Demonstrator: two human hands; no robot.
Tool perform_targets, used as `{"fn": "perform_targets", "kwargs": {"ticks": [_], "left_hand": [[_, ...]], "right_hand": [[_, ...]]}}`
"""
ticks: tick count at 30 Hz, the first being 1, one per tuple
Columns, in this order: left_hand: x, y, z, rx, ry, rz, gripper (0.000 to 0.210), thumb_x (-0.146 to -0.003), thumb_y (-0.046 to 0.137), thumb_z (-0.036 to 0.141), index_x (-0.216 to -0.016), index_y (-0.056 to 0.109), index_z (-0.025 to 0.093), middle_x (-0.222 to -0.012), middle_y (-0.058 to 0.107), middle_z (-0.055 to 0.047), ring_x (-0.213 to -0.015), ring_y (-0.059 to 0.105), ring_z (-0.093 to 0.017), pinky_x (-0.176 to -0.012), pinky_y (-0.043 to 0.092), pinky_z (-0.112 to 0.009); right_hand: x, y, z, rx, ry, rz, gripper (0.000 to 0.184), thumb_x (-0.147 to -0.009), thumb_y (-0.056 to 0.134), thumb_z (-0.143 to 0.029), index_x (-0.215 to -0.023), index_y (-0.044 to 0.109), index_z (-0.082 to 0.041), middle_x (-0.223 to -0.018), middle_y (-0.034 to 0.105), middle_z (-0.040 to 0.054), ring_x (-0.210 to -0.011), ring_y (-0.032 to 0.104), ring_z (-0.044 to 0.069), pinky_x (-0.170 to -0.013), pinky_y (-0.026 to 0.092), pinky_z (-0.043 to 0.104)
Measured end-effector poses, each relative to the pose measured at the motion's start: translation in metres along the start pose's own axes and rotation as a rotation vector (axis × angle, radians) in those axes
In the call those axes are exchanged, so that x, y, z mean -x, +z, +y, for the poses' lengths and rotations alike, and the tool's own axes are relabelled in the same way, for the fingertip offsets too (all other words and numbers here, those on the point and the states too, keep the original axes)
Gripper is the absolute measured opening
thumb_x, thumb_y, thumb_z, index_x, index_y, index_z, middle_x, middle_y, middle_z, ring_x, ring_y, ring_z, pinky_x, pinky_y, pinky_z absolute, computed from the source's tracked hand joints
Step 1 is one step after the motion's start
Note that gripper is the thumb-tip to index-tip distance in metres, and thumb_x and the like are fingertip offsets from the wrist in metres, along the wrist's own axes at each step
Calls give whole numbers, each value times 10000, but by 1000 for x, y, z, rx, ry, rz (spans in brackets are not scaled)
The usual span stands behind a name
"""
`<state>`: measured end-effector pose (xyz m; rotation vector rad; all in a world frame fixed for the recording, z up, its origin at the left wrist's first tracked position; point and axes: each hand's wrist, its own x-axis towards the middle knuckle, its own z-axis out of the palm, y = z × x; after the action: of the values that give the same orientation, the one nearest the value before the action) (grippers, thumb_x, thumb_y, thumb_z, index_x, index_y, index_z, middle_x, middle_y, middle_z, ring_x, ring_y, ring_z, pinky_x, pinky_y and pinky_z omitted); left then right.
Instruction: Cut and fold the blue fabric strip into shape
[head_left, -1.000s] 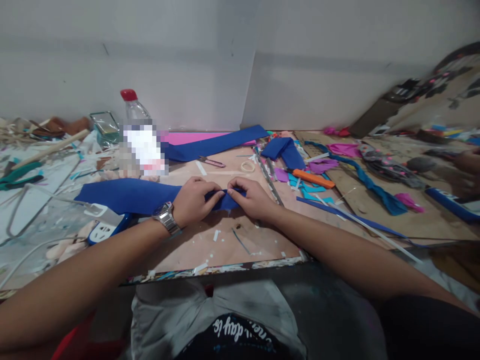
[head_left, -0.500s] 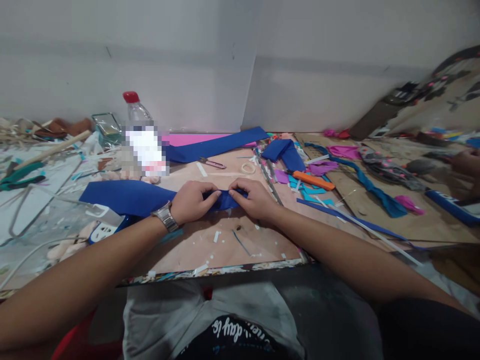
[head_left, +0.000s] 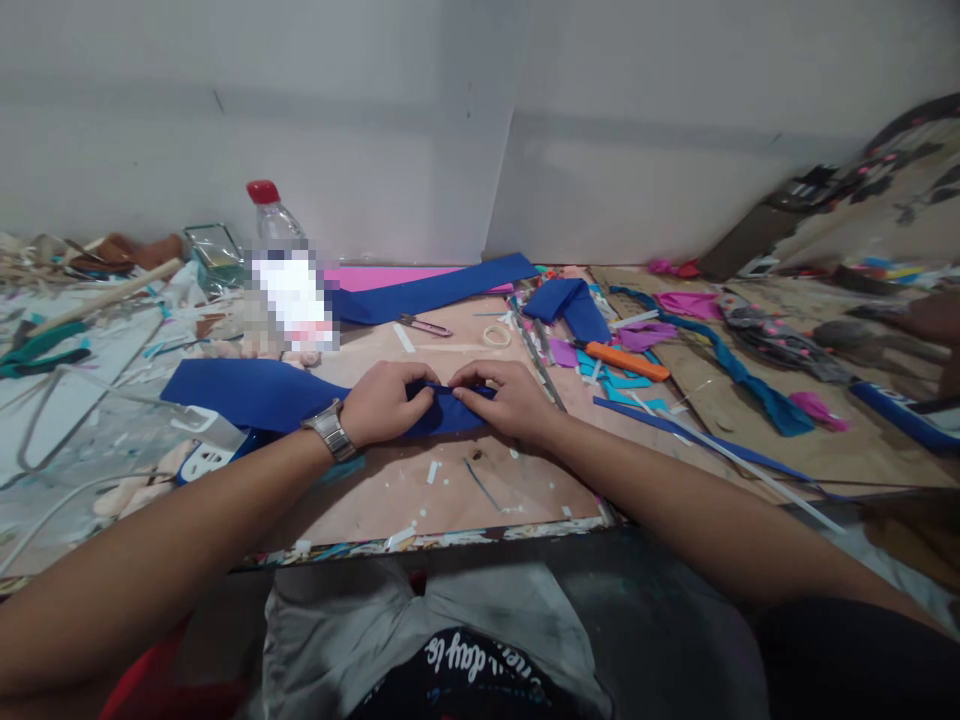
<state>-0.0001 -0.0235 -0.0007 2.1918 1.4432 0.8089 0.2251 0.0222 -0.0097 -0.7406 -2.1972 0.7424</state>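
Observation:
A wide blue fabric strip [head_left: 255, 393] lies across the work board, its free end stretching to the left. My left hand [head_left: 386, 402], below a metal wristwatch [head_left: 330, 431], pinches the strip's upper edge between thumb and fingers. Close beside it, my right hand [head_left: 506, 400] pinches the same edge, thumb on the near side. The edge between the two thumbs looks folded over. Below the fingers the cloth hangs down onto the board; the palms hide its right end.
Behind the hands lie small thread snips [head_left: 425, 325], a tape roll [head_left: 496, 336] and another blue strip [head_left: 442, 292]. An orange cutter [head_left: 627, 361] rests among scraps at right. A lit phone [head_left: 292, 295] leans by a bottle [head_left: 277, 220]. A power strip [head_left: 206, 460] sits at left.
My fingers have turned the strip's upper edge between the thumbs, and more of the blue cloth shows below them. Both hands stay in nearly the same place, slightly closer together.

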Motion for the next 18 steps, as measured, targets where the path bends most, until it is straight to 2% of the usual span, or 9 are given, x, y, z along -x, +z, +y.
{"fn": "perform_targets", "kwargs": {"ticks": [4, 8, 18], "left_hand": [[0, 0, -1, 38, -14, 7, 254, -897, 551, 256, -982, 784, 202, -953, 814, -33, -876, 731, -229, -839, 516, -354], [0, 1, 0, 51, -14, -8, 274, -892, 539, 250, -993, 788, 198, -960, 816, -31, -879, 731, -226, -836, 514, -348], [-2, -3, -1, -6, -64, -24, 323, -868, 472, 223, -950, 783, 192, -927, 800, -43, -858, 699, -238, -821, 491, -354]], "right_hand": [[1, 0, 1, -7, -2, -27, 185, -865, 680, -201, -1007, 796, -180, -965, 818, 62, -874, 758, 202, -832, 580, 308], [1, 2, 2, 12, -4, -3, 154, -880, 687, -194, -965, 816, -193, -933, 825, 50, -848, 764, 196, -840, 583, 305], [1, 2, 4, -11, -106, 31, 199, -885, 701, -148, -983, 854, -229, -915, 836, 52, -806, 777, 178, -772, 591, 279]]}}
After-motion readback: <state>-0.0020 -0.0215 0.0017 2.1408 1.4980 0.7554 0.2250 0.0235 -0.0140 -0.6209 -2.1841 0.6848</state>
